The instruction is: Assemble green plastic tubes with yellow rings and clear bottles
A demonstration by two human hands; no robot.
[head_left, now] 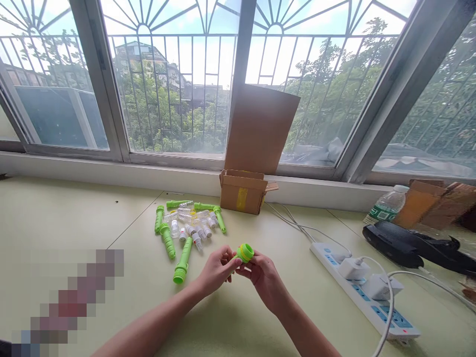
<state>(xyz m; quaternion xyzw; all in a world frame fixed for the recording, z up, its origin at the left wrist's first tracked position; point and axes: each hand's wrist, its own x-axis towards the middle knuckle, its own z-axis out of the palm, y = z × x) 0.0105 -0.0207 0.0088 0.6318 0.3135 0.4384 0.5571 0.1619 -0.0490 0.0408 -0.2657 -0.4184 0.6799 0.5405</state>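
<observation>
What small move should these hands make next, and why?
Perhaps press the thin yellow ring evenly onto the bright green plastic part with the right hand, while the left hand steadies it. Both hands hold this part, and the ring circles it near its open end; I cannot tell whether it is fully seated.
</observation>
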